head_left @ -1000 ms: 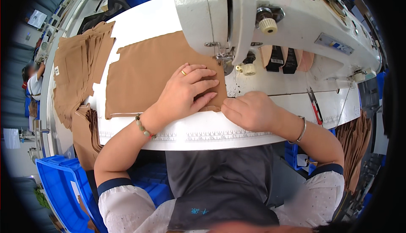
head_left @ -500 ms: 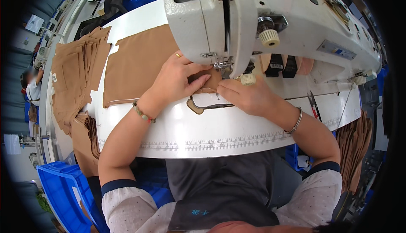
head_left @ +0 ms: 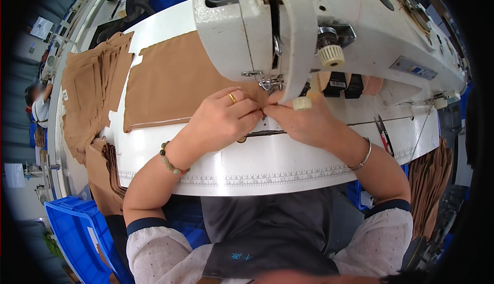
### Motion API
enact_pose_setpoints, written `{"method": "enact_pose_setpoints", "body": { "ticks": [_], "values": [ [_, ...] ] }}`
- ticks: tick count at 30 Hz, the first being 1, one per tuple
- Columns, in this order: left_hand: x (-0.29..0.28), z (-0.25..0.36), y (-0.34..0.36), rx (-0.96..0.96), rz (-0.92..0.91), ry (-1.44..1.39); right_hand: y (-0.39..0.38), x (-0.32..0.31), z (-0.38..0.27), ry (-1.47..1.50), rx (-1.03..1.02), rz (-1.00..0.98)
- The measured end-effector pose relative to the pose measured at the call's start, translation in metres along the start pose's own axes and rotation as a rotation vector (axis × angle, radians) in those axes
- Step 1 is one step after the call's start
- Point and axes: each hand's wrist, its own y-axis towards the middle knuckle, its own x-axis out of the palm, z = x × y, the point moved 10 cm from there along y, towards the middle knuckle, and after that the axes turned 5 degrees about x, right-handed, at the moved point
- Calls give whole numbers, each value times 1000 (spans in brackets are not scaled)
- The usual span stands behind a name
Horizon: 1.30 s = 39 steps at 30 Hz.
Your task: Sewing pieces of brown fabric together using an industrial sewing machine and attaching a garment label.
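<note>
A flat piece of brown fabric (head_left: 164,80) lies on the white sewing table, its right end running under the head of a sewing machine (head_left: 224,37). Just in front of the presser foot (head_left: 271,83), my left hand (head_left: 224,119) is closed, fingers curled and pinching the fabric's near edge. My right hand (head_left: 309,122) pinches the same edge from the other side, and its fingertips almost meet those of the left. Between them only a sliver of cloth shows; the hands and machine hide the rest of that end.
Stacked brown fabric pieces (head_left: 95,80) lie at the left, and more hang at the right (head_left: 433,191). Red-handled thread snips (head_left: 383,134) rest right of my right hand. A printed ruler strip (head_left: 247,177) follows the table's front edge. A blue crate (head_left: 77,232) stands lower left.
My left hand has moved right and toward me, and its fingers have curled in beside the right fingertips. The right hand stays nearly in place. The fabric lies almost as before.
</note>
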Motion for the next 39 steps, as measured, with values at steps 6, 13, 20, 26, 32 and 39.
{"method": "enact_pose_setpoints", "body": {
  "ticks": [6, 13, 20, 26, 32, 39],
  "values": [
    [0, 9, 2, 50, -72, 72, -3, -7, 8, 132, 78, 19],
    [9, 13, 2, 47, -192, 126, -2, -6, 6, 128, 80, -45],
    [9, 13, -2, -19, -258, 115, -3, -3, -2, 114, 42, -117],
    [17, -1, -5, -93, -270, 117, -1, -3, 1, -25, 35, -21],
    [15, -16, 0, -89, -139, 157, 1, 1, 5, -144, 46, -32],
    [22, -31, -2, -190, -172, 235, -2, 7, 9, -132, 48, -74]
  ]
}}
